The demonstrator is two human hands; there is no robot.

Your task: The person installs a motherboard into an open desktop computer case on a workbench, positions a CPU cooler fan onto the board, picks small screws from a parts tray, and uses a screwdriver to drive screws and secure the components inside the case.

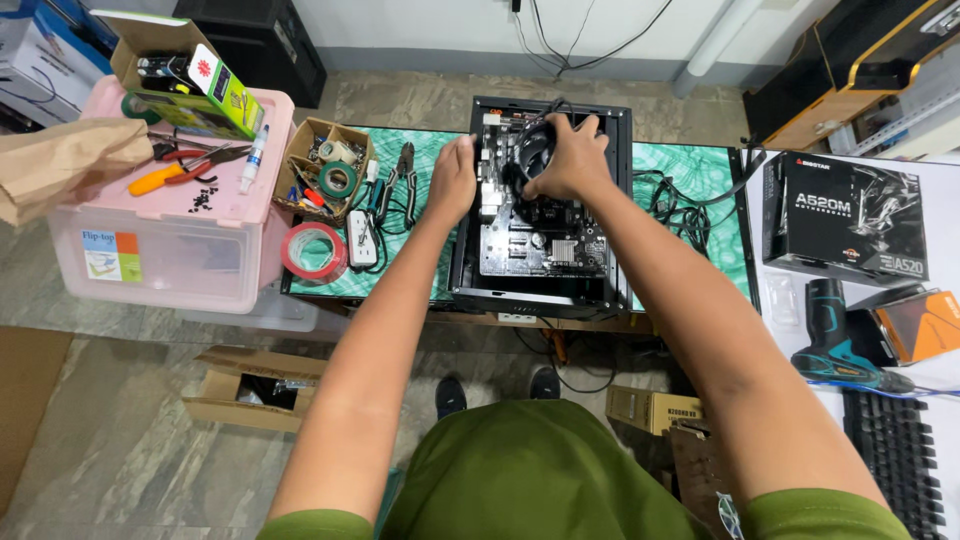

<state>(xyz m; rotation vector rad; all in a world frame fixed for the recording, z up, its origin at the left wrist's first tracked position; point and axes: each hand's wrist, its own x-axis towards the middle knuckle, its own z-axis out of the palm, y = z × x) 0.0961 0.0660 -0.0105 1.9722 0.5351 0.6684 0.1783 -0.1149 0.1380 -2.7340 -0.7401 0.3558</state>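
The right hand (572, 160) is curled over a round black cooler fan (537, 152), fingers spread around its rim and grasping it from above. The fan sits on the upper part of a motherboard (525, 235) that lies inside an open black computer case (540, 205), which rests flat on the surface (700, 170) with its open side up. The left hand (452, 180) is pressed against the left edge of the case, fingers bent over the wall beside the motherboard, gripping the rim there. Thin black cables rise from the fan toward the back of the case.

Just left of the case, on the green patterned surface, lie black-handled pliers (405, 175), a small white power strip (360, 240) and a red tape roll (314, 252). Beside them stands a small open cardboard box (328, 165) holding a green tape roll and small parts. Further left, a pink-lidded plastic storage bin (170, 220) carries an orange-handled tool, a white marker and a green carton (185, 75); a brown paper bag (60, 165) leans at its left end.

To the right of the case, a tangle of black cables (680, 205) lies on the surface. Beyond it, on a white surface, are a black motherboard box (845, 220), a teal and black power screwdriver (835, 345), an orange box (925, 325) and a black keyboard (895, 450). On the floor below are open cardboard boxes (255, 385) and the person's dark shoes.
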